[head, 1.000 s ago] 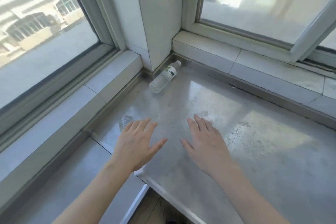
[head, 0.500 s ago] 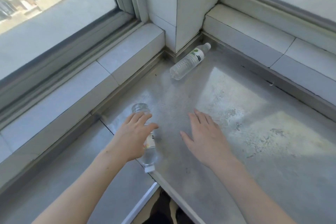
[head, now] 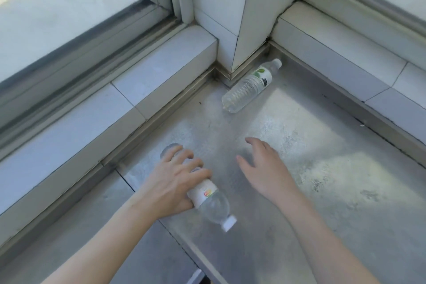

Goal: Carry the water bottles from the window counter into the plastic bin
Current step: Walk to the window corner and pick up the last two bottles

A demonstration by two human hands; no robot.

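Left hand (head: 169, 185): fingers curled over the near bottle (head: 206, 196), gripping its body, which lies on its side on the metal counter (head: 334, 191). Long axis runs far-left to near-right; white cap points near-right, base far-left. Clear plastic, white label with a coloured mark. Right hand (head: 265, 168): open, fingers loosely spread, holding nothing, just above the counter to the right of that bottle. Far bottle (head: 250, 86): on its side by the tiled pillar (head: 221, 7), cap far-right, white label with green leaf.
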